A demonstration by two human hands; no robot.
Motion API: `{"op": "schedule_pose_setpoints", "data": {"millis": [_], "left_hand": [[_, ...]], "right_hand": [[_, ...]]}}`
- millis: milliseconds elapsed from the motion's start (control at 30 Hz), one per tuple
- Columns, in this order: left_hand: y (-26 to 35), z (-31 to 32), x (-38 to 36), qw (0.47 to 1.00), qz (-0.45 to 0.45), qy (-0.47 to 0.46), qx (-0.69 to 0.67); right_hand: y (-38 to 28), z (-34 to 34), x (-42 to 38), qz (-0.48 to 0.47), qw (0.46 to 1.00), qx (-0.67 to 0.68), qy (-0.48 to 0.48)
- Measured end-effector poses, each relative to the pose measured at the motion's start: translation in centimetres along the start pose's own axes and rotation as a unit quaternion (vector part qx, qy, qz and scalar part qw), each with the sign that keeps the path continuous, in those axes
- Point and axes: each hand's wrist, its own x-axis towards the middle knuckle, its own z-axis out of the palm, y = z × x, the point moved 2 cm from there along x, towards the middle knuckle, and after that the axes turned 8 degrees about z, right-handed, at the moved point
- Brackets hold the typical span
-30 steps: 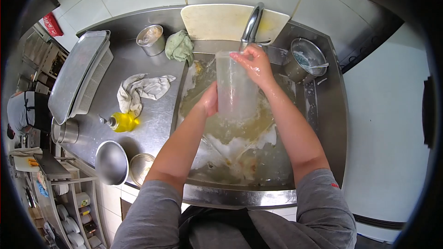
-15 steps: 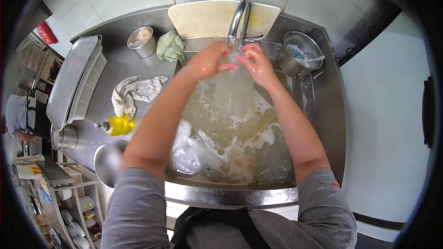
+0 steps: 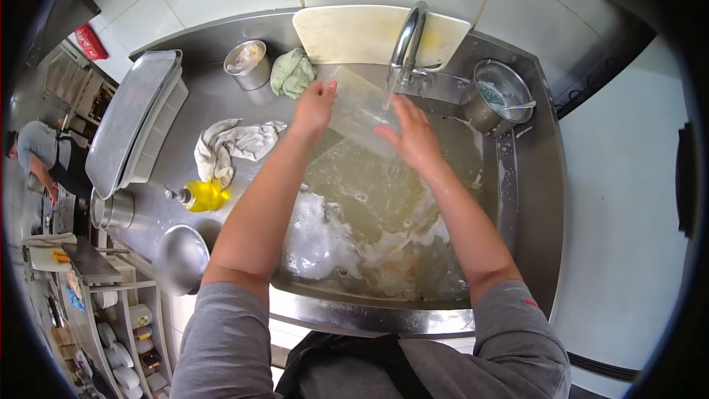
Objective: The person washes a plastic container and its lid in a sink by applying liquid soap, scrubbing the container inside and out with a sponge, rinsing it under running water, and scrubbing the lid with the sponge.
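A clear, see-through sheet or container (image 3: 362, 107) is tilted under the chrome faucet (image 3: 408, 44), above the cloudy, soapy water (image 3: 369, 199) in the sink. My left hand (image 3: 316, 107) grips its left edge, fingers closed. On the right side, my right hand (image 3: 410, 131) lies against it with fingers stretched and apart. Water from the spout falls close to my right fingers. The far side of the clear item is partly hard to tell from the water. A green cloth (image 3: 292, 74) lies just beyond my left hand.
A white board (image 3: 347, 33) leans behind the faucet. Right of it stands a metal pot (image 3: 498, 96) with a spoon. Leftward are a white cloth (image 3: 229, 144), yellow soap bottle (image 3: 203, 196), metal bowl (image 3: 181, 255), stacked trays (image 3: 136, 122) and another person (image 3: 48, 155).
The clear item has turned from upright to slanted. My hands have moved apart, the left one closing on an edge and the right one flattening. The view has shifted slightly left.
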Motion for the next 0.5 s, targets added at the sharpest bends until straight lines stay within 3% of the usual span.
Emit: {"op": "schedule_pose_setpoints", "data": {"millis": [100, 233, 300, 333, 367, 400, 433, 467, 500], "left_hand": [[-3.6, 1.2, -1.0, 0.999, -0.013, -0.009, -0.030], [-2.7, 1.6, -2.5, 0.995, -0.041, -0.031, -0.085], [0.6, 2.9, -3.7, 0.989, 0.076, -0.086, 0.090], [1.5, 3.7, -3.9, 0.980, 0.110, -0.117, 0.114], [2.1, 4.6, -4.0, 0.969, 0.144, -0.146, 0.138], [2.6, 5.0, -3.9, 0.969, 0.145, -0.144, 0.137], [3.7, 5.5, -3.9, 0.919, 0.296, -0.138, 0.222], [4.6, 6.0, -4.1, 0.838, 0.437, -0.128, 0.301], [4.9, 6.4, -5.0, 0.803, 0.471, -0.072, 0.358]], "right_hand": [[-0.1, 1.1, 0.2, 0.083, 0.994, -0.074, 0.008], [-0.5, -0.9, 0.4, 0.081, 0.988, -0.133, -0.021], [0.0, -1.6, 1.0, 0.131, 0.978, -0.110, -0.123], [0.6, -1.7, 1.5, 0.130, 0.977, -0.112, -0.122], [1.3, -1.4, 2.0, 0.191, 0.947, 0.209, -0.155], [1.9, -1.2, 2.5, 0.229, 0.812, 0.508, -0.172], [1.6, -1.8, 2.6, 0.276, 0.730, 0.595, -0.192], [1.2, -2.3, 2.5, 0.275, 0.731, 0.594, -0.193], [0.9, -3.0, 2.2, 0.302, 0.735, 0.566, -0.222]]}}
